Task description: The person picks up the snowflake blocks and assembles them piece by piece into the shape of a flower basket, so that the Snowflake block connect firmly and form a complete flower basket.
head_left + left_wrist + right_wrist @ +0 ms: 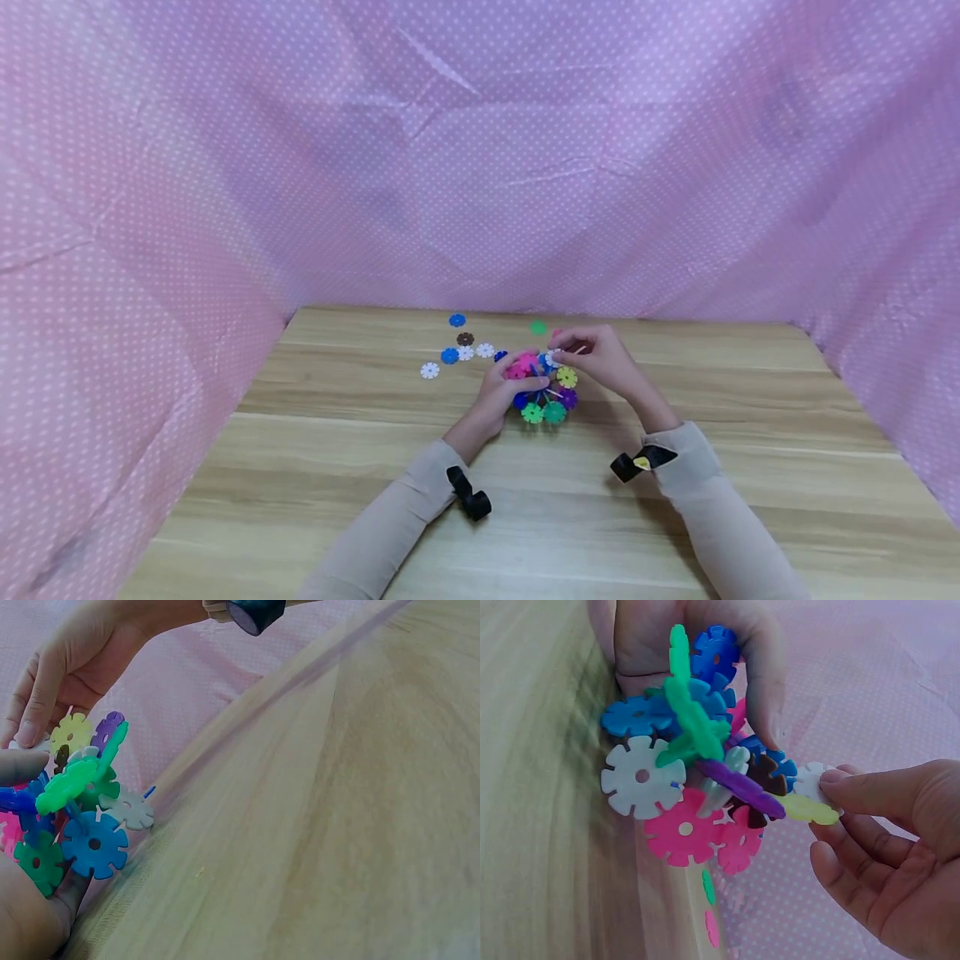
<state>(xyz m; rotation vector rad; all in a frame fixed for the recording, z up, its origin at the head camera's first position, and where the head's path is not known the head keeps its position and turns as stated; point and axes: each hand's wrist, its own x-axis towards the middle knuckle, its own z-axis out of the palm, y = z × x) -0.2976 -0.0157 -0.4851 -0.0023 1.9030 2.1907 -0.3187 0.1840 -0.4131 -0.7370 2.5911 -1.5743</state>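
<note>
Several loose discs point(430, 371) are lying on the wooden table point(300, 467) beyond the hands, a brown disc point(465, 339) and a green disc point(538, 327) among them, while a pink disc point(557, 333) is partly hiding behind the right hand point(600, 358). Polka-dot cloth point(480, 167) is hanging around the table. The left hand point(495, 398) is gripping a cluster of joined discs point(705, 739) nearer the person, its thumb covering part of it. The right hand is pinching a white disc point(810, 784) at the cluster's edge; whether that disc is slotting in, I cannot tell.
</note>
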